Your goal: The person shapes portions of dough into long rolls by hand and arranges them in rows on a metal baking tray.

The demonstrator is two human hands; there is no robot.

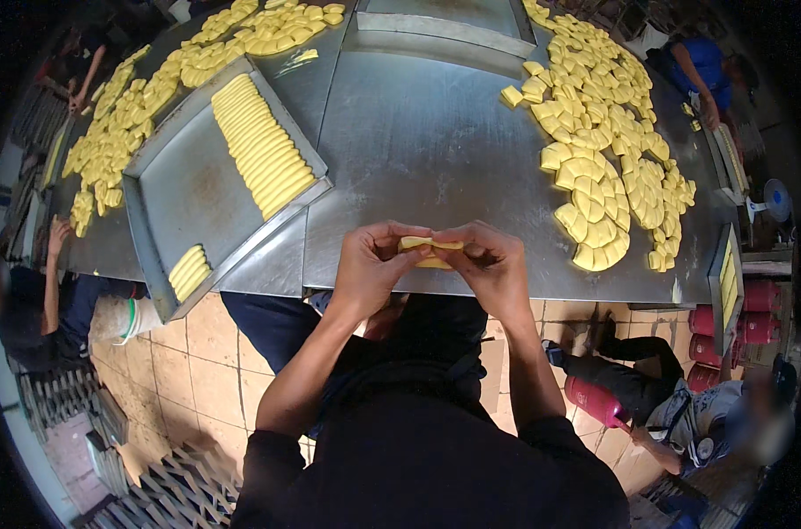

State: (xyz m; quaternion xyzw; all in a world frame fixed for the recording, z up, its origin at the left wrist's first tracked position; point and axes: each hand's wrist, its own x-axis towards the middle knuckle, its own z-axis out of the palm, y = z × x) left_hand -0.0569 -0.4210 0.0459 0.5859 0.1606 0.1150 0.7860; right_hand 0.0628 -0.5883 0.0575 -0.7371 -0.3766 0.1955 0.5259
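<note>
Just above the table's near edge, my left hand (367, 267) and my right hand (496, 267) pinch a piece of yellow dough (432, 242) between thumbs and fingertips. The upper edge of the dough looks folded over, and part of it is hidden by my fingers. Left of my hands, a metal baking tray (184, 176) lies slanted and juts over the table edge. A long row of dough rolls (259, 145) fills its right side, and a few more dough rolls (189, 272) sit in its near corner. Cut dough pieces (595, 207) spread across the table on the right.
The metal table (409, 141) stretches ahead. More dough pieces (189, 66) cover its far left, and another tray (445, 25) stands at the far edge. Co-workers are at both sides; one person (683, 414) is at the lower right near red gas cylinders (595, 398). A white bucket (123, 319) stands left.
</note>
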